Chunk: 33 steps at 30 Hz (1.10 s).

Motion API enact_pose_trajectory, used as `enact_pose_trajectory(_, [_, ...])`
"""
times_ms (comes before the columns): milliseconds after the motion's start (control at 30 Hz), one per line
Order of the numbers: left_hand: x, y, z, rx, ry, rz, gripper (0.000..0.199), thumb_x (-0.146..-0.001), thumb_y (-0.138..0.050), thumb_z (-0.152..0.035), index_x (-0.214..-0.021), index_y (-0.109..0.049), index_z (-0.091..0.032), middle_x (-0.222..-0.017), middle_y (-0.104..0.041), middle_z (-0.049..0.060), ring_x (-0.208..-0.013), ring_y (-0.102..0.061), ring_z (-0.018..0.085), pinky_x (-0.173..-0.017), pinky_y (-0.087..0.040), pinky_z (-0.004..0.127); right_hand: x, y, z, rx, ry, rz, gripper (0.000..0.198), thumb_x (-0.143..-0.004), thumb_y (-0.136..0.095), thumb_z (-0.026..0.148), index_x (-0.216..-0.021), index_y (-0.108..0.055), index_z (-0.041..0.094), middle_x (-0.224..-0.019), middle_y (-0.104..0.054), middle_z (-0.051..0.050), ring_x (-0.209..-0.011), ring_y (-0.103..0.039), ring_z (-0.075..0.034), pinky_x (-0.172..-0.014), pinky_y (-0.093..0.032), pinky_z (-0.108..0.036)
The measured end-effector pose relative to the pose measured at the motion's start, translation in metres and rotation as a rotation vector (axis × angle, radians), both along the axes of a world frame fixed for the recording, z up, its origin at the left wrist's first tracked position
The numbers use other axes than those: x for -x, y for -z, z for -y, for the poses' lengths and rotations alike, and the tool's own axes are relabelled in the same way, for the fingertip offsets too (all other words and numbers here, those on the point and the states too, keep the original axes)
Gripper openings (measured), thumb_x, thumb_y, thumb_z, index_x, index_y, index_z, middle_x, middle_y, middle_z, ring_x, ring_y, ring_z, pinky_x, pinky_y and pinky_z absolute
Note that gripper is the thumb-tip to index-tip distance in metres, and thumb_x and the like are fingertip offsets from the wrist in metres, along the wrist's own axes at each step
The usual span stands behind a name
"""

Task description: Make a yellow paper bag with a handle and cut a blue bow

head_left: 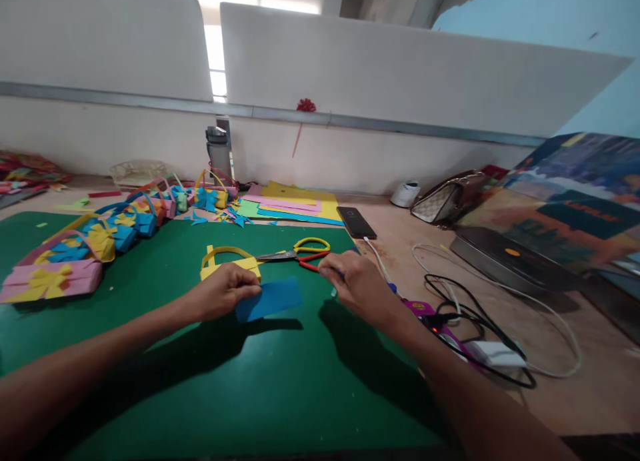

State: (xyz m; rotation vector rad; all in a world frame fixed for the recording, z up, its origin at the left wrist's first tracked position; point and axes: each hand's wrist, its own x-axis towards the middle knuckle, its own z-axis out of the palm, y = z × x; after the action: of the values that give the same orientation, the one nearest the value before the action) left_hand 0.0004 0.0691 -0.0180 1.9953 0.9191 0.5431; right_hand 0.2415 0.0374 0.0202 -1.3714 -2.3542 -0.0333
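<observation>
My left hand (227,289) pinches the left end of a blue paper piece (273,298), which hangs just above the green mat (240,394). Closed fingers on my right hand (357,281) hold something slim and mostly hidden; a small pale tip (334,291) pokes out beneath them. Scissors (295,253) with one yellow and one red handle lie behind the blue paper, the red loop close to my right fingers. Partly covered by my left hand, a small yellow paper basket (225,261) with a looped handle sits on the mat.
Finished paper baskets with bows (55,277) line the left side. Coloured sheets (300,201) and blue scraps lie at the back, near a grey bottle (219,154). Right of the mat are a phone (356,221), tangled cables (470,314) and a dark case (510,257).
</observation>
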Motion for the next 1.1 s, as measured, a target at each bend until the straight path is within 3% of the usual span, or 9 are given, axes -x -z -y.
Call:
enact_pose_trajectory(133, [-0.008, 0.004, 0.007, 0.129, 0.037, 0.044, 0.03, -0.078, -0.051, -0.035, -0.056, -0.047, -0.015, -0.053, -0.033, -0.005, -0.051, -0.028, 0.008, -0.047, -0.023, 0.02, 0.014, 0.007, 0.011, 0.173, -0.068, -0.228, 0.016, -0.088, -0.051, 0.023, -0.088, -0.064, 0.013, -0.079, -0.068, -0.004, -0.069, -0.058, -0.014, -0.063, -0.039, -0.023])
enact_pose_trajectory(267, [-0.019, 0.007, 0.019, 0.173, 0.052, 0.066, 0.027, -0.078, -0.051, -0.033, -0.06, -0.052, -0.013, -0.054, -0.037, -0.005, -0.051, -0.03, 0.008, -0.047, -0.025, 0.019, 0.026, 0.017, 0.018, 0.29, -0.102, -0.287, 0.021, -0.085, -0.049, 0.015, -0.07, -0.062, 0.014, -0.063, -0.06, 0.001, -0.058, -0.052, -0.011, -0.055, -0.035, -0.021])
enact_pose_trajectory(367, [-0.027, 0.006, 0.024, 0.162, 0.015, 0.089, 0.022, -0.078, -0.051, -0.031, -0.072, -0.061, -0.011, -0.057, -0.043, -0.004, -0.052, -0.033, 0.008, -0.047, -0.027, 0.019, 0.029, 0.023, 0.021, 0.29, -0.121, -0.257, 0.022, -0.084, -0.049, 0.012, -0.065, -0.06, 0.014, -0.059, -0.057, 0.002, -0.055, -0.048, -0.01, -0.054, -0.032, -0.021])
enact_pose_trajectory(567, [-0.034, 0.005, 0.026, 0.214, -0.053, 0.162, 0.02, -0.072, -0.055, -0.03, -0.068, -0.06, -0.011, -0.055, -0.046, -0.004, -0.05, -0.035, 0.008, -0.047, -0.028, 0.019, 0.029, 0.023, 0.024, 0.228, -0.107, -0.255, 0.023, -0.085, -0.048, 0.015, -0.063, -0.057, 0.015, -0.057, -0.053, 0.003, -0.052, -0.044, -0.009, -0.053, -0.03, -0.022])
enact_pose_trajectory(833, [-0.02, 0.01, 0.017, 0.253, -0.092, 0.243, 0.016, -0.071, -0.06, -0.026, -0.068, -0.062, -0.011, -0.057, -0.056, -0.002, -0.053, -0.046, 0.009, -0.053, -0.036, 0.021, 0.016, 0.007, 0.015, 0.154, -0.056, -0.257, 0.026, -0.084, -0.046, 0.015, -0.059, -0.053, 0.016, -0.056, -0.05, 0.003, -0.052, -0.043, -0.009, -0.055, -0.029, -0.023])
enact_pose_trajectory(1100, [-0.001, 0.009, 0.002, 0.376, -0.086, 0.174, 0.018, -0.066, -0.067, -0.029, -0.065, -0.061, -0.012, -0.058, -0.062, 0.001, -0.052, -0.055, 0.011, -0.054, -0.042, 0.023, 0.002, -0.007, 0.007, 0.139, 0.005, -0.293, 0.027, -0.081, -0.045, 0.016, -0.054, -0.049, 0.016, -0.053, -0.046, 0.003, -0.052, -0.043, -0.01, -0.053, -0.027, -0.024])
